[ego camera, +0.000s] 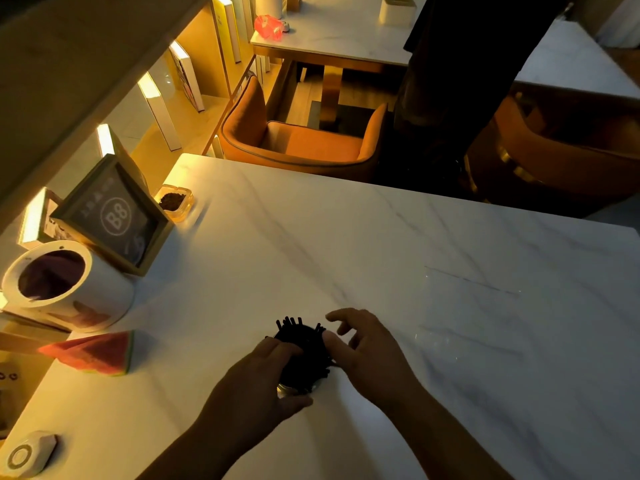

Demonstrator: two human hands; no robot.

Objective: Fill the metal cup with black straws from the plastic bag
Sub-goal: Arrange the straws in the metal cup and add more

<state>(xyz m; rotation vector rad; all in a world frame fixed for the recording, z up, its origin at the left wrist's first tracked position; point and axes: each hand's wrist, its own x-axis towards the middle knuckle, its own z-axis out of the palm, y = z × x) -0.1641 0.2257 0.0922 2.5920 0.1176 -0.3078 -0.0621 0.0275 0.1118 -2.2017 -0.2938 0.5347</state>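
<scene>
— So, what is seen along the left edge of the table (381, 237)?

— A white call button (24, 453) is found at the near corner. Beyond it a watermelon-printed wedge (93, 351) is laid flat, then a white cylindrical container (62, 285) with a dark opening, a framed sign (116, 216) marked "B8", and a glass ashtray (174, 202) with dark contents.

— And the task's things?

— The metal cup (291, 389) is stood on the table near its front middle — only a sliver of its rim is visible. It is crammed with black straws (303, 348), whose ends are splayed outward above it.

— How are the hands placed?

— The cup's left side is wrapped by the left hand (256, 382), with the thumb curled beneath the rim and the fingers pressed against the straws. The right hand (367, 351) is held loosely spread, nothing gripped; its thumb is touched to the bundle's right side.

— Further right?

— A clear plastic bag (467, 323) is faintly made out lying flat on the marble. An orange chair (301, 140) is tucked beyond the far edge.
</scene>
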